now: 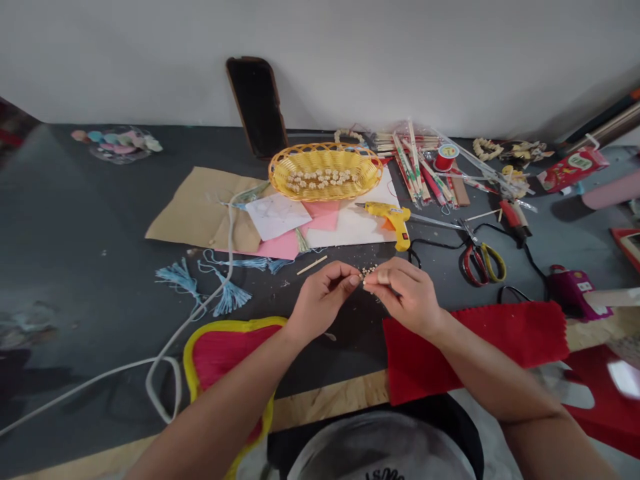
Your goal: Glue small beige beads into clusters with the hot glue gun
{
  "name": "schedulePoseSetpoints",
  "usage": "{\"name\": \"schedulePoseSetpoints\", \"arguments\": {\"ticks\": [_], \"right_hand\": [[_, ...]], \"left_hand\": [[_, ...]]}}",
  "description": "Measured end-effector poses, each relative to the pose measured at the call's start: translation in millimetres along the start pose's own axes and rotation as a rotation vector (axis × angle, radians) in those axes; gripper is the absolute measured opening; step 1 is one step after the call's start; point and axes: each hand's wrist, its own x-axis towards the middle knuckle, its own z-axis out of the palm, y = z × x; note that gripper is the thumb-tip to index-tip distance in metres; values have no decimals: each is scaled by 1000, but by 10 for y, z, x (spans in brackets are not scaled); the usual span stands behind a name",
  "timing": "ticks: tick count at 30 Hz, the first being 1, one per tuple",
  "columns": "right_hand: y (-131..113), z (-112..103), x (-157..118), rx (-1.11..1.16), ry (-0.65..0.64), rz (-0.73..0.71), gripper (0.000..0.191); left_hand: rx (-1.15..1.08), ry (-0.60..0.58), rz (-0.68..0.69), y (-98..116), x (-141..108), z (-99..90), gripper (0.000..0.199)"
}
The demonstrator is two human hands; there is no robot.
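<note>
Here, on a dark tabletop [85, 227] below a white wall [400, 60], left hand [323, 300] and right hand [403, 293] pinch tiny beads [369, 271].

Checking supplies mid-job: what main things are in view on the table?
Wicker basket: 1, yellow, back centre, holding cream pieces
Glue gun: 1, yellow, centre, on white paper
Scissors: 1, red-and-yellow handles, right of the glue gun
Thread spool: 1, red, back right
Tassels: 3, pale blue, left of the hands
Cord: 1, white, left
Felt sheet: 1, red, front right
Felt piece: 1, pink with yellow edge, front left
Left hand: 1, centre, beside more cream pieces
Right hand: 1, centre, fingers on them
</note>
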Motion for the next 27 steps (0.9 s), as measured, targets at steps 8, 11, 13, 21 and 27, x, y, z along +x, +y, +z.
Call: {"name": "schedulePoseSetpoints", "arguments": {"ticks": [8,11,13,21,27], "right_hand": [[78,43,-28,-19,47,-48,6],[89,57,-29,-17,42,-52,6],[95,64,-30,-19,36,-49,6],[110,47,-54,48,11,4,6],[134,54,-88,81,-15,37,15]], "left_hand": [[2,-40,5,0,-17,-3,18],[22,-42,15,17,-23,-3,19],[38,-44,25,27,-24,-3,19],[29,-54,52,1,-18,-10,17],[-20,-82,50,-20,-14,-22,17]]}}
